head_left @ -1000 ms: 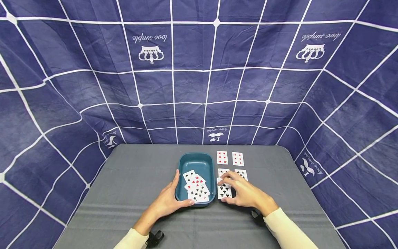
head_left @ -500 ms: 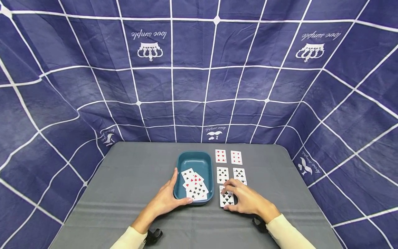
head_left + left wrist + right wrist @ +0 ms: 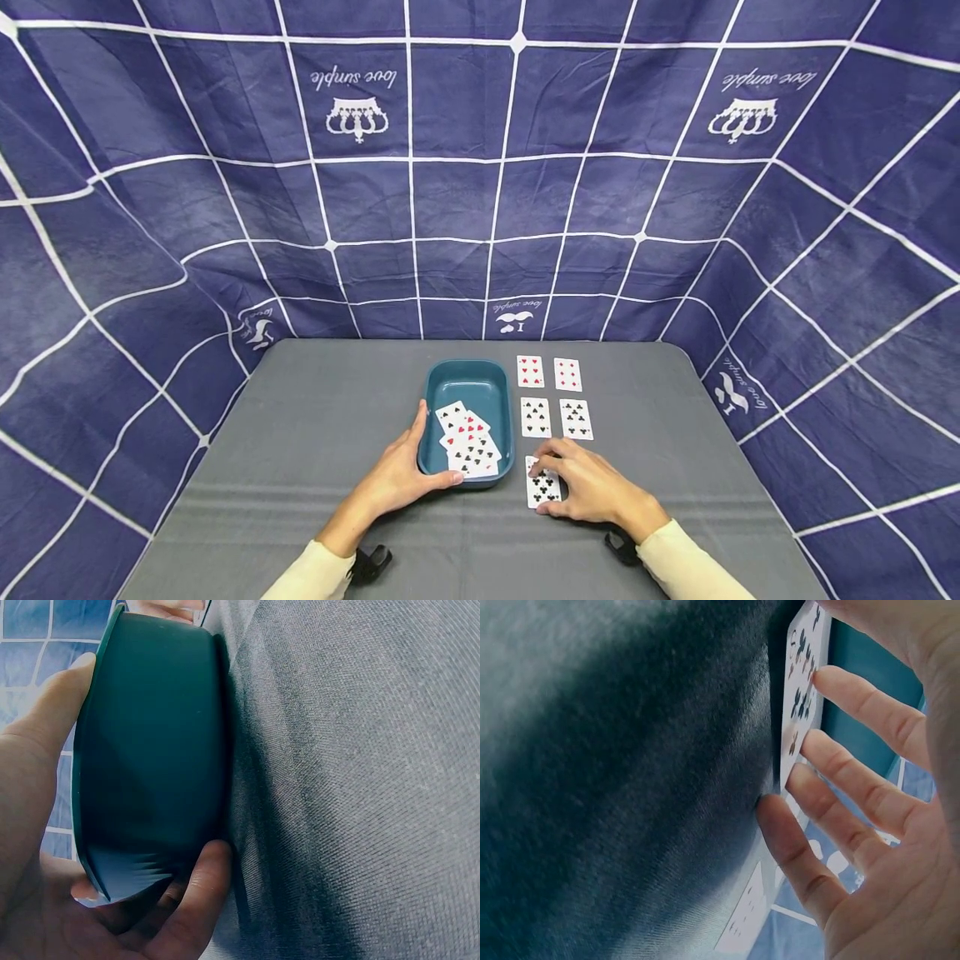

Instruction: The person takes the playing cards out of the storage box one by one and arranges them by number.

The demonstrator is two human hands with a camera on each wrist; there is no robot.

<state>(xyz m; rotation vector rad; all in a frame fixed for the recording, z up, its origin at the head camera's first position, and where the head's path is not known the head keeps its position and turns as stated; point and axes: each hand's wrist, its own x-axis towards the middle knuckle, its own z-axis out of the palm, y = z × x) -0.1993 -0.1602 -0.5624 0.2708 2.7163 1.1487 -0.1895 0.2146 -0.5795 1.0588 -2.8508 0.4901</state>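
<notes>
In the head view my left hand (image 3: pixel 405 465) holds the near left corner of a teal tray (image 3: pixel 506 392), thumb on the front rim and fingers along its side. The left wrist view shows this hand (image 3: pixel 172 915) around the tray (image 3: pixel 157 750). White playing cards (image 3: pixel 471 446), hearts and black suits, overlap inside the tray. To the tray's right, my right hand (image 3: pixel 596 485) grips a club playing card (image 3: pixel 538 492) by its edges, fingertips partly over its face. The right wrist view shows the card (image 3: pixel 799 705) between thumb and fingers of the hand (image 3: pixel 877 825), just off the cloth.
Beyond the right hand, two rows of face-up cards lie on the grey tablecloth (image 3: pixel 337 400): a heart card (image 3: pixel 530 372) and a diamond card (image 3: pixel 567 375) at the back, a spade card (image 3: pixel 536 417) and a club card (image 3: pixel 576 419) nearer. A blue gridded curtain (image 3: pixel 450 200) surrounds the table.
My right hand has drawn the club card towards me, off the spade card it overlapped, leaving a gap between them. My left hand stays on the tray.
</notes>
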